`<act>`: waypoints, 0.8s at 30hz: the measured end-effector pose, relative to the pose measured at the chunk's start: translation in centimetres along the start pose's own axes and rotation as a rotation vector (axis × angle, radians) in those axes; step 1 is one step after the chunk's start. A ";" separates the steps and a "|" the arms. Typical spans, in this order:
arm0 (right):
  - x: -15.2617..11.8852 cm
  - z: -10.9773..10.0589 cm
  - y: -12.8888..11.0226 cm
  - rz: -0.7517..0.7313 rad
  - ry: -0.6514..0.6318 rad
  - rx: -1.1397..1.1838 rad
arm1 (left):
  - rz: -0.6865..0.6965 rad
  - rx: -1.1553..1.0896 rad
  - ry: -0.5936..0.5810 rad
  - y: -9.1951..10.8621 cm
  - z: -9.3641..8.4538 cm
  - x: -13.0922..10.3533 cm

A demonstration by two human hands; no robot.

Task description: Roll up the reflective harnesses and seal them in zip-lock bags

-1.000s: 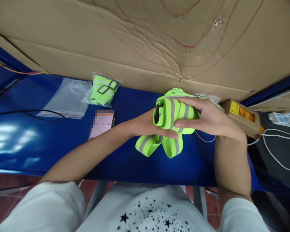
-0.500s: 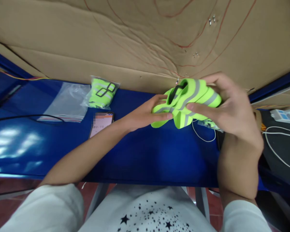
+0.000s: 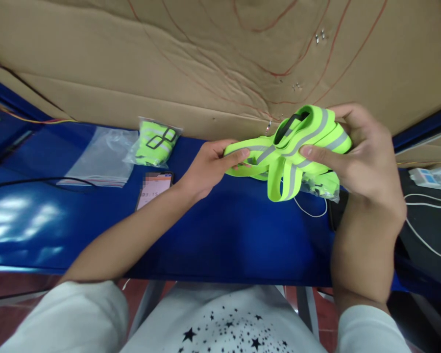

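A loop of the fluorescent strap [image 3: 297, 146], right of centre, has just been stretched out leftward — the roll [image 3: 327, 133] seems looser for it. Our left hand [image 3: 210, 164] pinches that loop; our right hand [image 3: 367, 152] grips the roll. We count one held strap, two bagged bundles [image 3: 156, 145] [image 3: 325, 185], one phone [image 3: 158, 187].

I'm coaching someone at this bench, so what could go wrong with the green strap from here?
The right hand grips the folded part of the green strap; a slack hold might let the folds spring apart. The left hand holds a stretch reaching out from them, so a hard pull could unsettle them. The hanging loop might catch on the white cable seen near it.
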State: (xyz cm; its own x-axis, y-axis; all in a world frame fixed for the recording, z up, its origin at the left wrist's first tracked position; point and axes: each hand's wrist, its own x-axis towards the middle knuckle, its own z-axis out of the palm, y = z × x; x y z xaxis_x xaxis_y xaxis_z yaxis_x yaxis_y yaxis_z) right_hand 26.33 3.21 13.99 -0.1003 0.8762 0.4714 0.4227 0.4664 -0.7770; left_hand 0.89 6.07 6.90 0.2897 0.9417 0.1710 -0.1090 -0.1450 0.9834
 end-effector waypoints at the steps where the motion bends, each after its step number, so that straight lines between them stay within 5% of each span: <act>1: 0.0 0.0 0.0 -0.007 -0.003 -0.013 | -0.028 -0.083 -0.004 -0.1 0.1 0.1; 5: 0.0 0.1 0.1 -0.021 0.012 -0.054 | -0.148 -0.263 -0.081 -0.3 0.1 0.2; 11: -0.1 0.0 -0.8 0.148 0.013 0.198 | -0.314 -0.271 -0.438 -0.1 -0.3 0.1; 13: 0.0 -0.1 -0.9 0.297 -0.002 0.325 | -0.240 -0.097 -0.425 0.0 -0.1 0.0; 17: 0.3 0.3 -0.6 0.438 -0.009 0.404 | 0.016 0.057 -0.205 -0.1 -0.1 0.0; 22: 0.5 1.0 0.0 0.496 -0.062 0.357 | 0.157 0.088 -0.356 -0.5 -0.9 0.2; 24: 0.6 1.1 0.4 0.508 -0.053 0.347 | 0.203 0.122 -0.332 -0.6 -0.9 0.1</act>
State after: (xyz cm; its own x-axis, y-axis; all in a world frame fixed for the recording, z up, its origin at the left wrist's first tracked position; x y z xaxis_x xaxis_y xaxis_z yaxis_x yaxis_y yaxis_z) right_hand 25.44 4.08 13.51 -0.0115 0.9999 -0.0072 0.1123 -0.0058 -0.9937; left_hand 0.11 6.54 6.33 0.5674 0.7440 0.3528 -0.0875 -0.3715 0.9243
